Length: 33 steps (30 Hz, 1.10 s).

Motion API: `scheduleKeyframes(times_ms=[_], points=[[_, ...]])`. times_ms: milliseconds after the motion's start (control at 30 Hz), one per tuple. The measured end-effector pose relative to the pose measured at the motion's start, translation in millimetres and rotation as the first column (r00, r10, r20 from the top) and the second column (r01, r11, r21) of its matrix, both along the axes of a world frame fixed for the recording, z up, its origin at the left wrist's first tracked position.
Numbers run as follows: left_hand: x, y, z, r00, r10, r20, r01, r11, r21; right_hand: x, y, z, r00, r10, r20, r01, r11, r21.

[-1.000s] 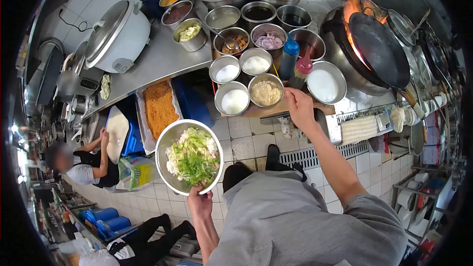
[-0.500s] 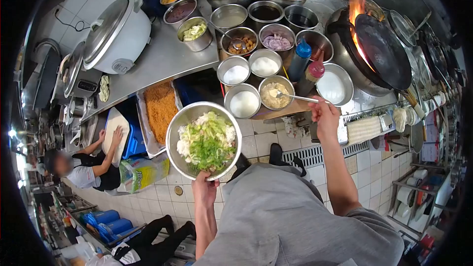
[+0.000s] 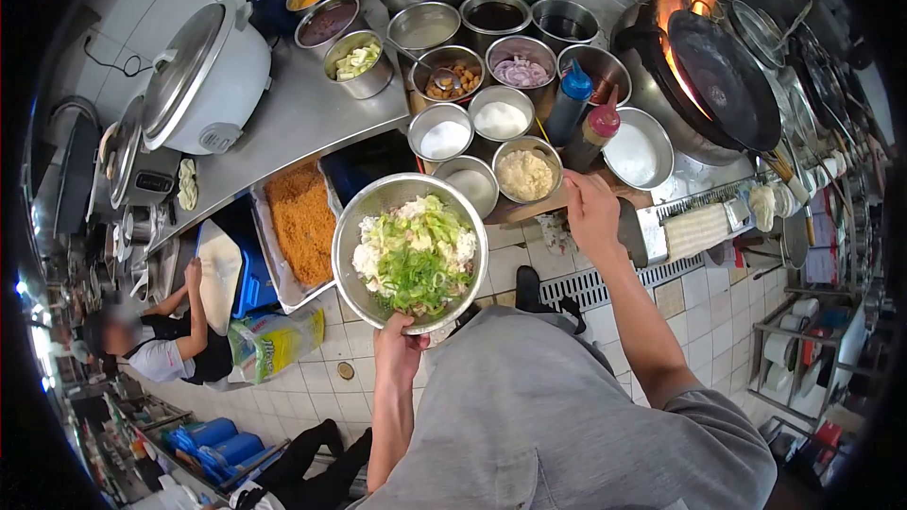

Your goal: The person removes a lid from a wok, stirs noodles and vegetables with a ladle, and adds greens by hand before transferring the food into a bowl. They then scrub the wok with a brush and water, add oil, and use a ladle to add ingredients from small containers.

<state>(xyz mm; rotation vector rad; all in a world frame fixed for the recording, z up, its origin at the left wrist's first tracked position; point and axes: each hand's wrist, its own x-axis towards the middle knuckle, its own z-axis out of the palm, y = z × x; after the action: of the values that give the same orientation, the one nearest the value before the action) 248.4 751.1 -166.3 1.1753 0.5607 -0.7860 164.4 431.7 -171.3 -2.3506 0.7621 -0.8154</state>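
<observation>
My left hand [image 3: 398, 351] is closed on the near rim of a steel mixing bowl [image 3: 344, 269]. The bowl is tilted toward me and holds white rice-like food, shredded pale-green leaves and chopped green onion [image 3: 416, 279]. My right hand [image 3: 593, 214] has its fingers pinched together, just right of a small steel bowl of minced garlic-like paste [image 3: 526, 175]. What sits in that pinch is hidden; no spoon shows in the paste. Beside the paste stand bowls of white powder or grains [image 3: 445, 140], and a red-capped squeeze bottle [image 3: 594, 135].
Flames [image 3: 668, 5] rise beside a black wok [image 3: 727, 80] at right. Sauce bowls and sliced shallots [image 3: 520, 71] fill the counter. A rice cooker [image 3: 213, 85] and a tray of orange crumbs [image 3: 300, 222] lie left. Another person's arm [image 3: 194, 307] works at a white board [image 3: 219, 269].
The spoon my right hand held in the paste no longer shows. That hand has moved left, toward the paste bowl. The mixing bowl has shifted slightly right and up in view.
</observation>
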Motion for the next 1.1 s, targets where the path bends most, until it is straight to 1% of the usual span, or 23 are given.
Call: scheduleKeyframes(times_ms=[100,167,200,267,300,367,400,467,500,600,667,733,767,800,867,900,933,967,1000,1067,1100], points=[[1,4,3,1.0,-0.012,0.027,0.011,1.0,0.02,2,-3,-16,1.0,-0.003,0.014,0.003,1.0,-0.002],[3,7,4,0.999,-0.016,0.027,0.015,0.999,0.028,1,-2,-22,0.996,-0.078,0.045,0.068,0.978,0.197],[5,8,4,0.999,-0.019,0.027,0.019,0.999,0.035,0,-2,-25,0.996,-0.081,0.044,0.071,0.978,0.198],[5,10,3,1.0,-0.008,0.03,0.006,0.999,0.051,-2,-1,-29,0.968,-0.186,0.167,0.09,0.882,0.462],[5,11,3,0.999,0.008,0.035,-0.01,0.998,0.066,-4,-3,-29,0.968,-0.188,0.165,0.092,0.882,0.462],[7,15,0,1.0,0.0,0.023,-0.001,0.999,0.05,-9,-7,-27,0.941,-0.301,0.155,0.131,0.747,0.652],[8,16,-1,1.0,-0.005,0.013,0.005,0.999,0.034,-11,-10,-25,0.941,-0.301,0.155,0.132,0.747,0.652],[9,13,3,1.0,0.001,0.018,-0.001,0.999,0.037,-16,-13,-22,0.877,-0.449,0.168,0.11,0.53,0.841],[9,12,5,1.0,0.006,0.021,-0.007,0.999,0.042,-20,-14,-19,0.86,-0.476,0.185,0.08,0.483,0.872],[10,16,-1,0.999,-0.013,0.029,0.013,1.0,0.023,-25,-8,2,0.849,-0.49,0.199,0.048,0.447,0.893],[10,14,4,0.999,-0.012,0.034,0.011,0.999,0.036,-24,6,28,0.858,-0.47,0.207,0.028,0.445,0.895],[9,13,6,0.999,-0.015,0.04,0.014,0.999,0.045,-24,22,46,0.91,-0.303,0.281,-0.11,0.477,0.872],[10,13,7,0.999,-0.02,0.033,0.019,0.999,0.048,-23,29,50,0.919,-0.212,0.332,-0.214,0.439,0.873],[11,12,7,0.999,-0.028,0.025,0.027,0.998,0.049,-17,38,52,0.919,-0.211,0.332,-0.215,0.438,0.873],[11,10,9,0.999,-0.021,0.026,0.02,0.998,0.051,-1,59,56,0.974,-0.091,0.208,-0.09,0.688,0.72],[10,9,10,0.999,-0.017,0.029,0.016,0.999,0.052,5,61,50,0.974,-0.094,0.208,-0.088,0.689,0.72],[11,11,7,0.999,-0.02,0.029,0.018,0.998,0.052,15,60,35,0.987,0.02,0.159,-0.098,0.86,0.502],[8,15,3,1.0,-0.017,0.021,0.016,0.999,0.044,22,58,20,0.99,0.117,0.078,-0.133,0.96,0.247],[8,19,0,1.0,-0.013,0.014,0.012,0.999,0.035,30,57,8,0.99,0.117,0.078,-0.133,0.96,0.248],[5,25,0,1.0,-0.012,0.016,0.011,0.999,0.037,43,57,-12,0.992,0.124,0.011,-0.125,0.982,0.145],[4,28,0,1.0,-0.009,0.016,0.008,0.999,0.038,47,56,-19,0.992,0.128,0.011,-0.128,0.981,0.146]])
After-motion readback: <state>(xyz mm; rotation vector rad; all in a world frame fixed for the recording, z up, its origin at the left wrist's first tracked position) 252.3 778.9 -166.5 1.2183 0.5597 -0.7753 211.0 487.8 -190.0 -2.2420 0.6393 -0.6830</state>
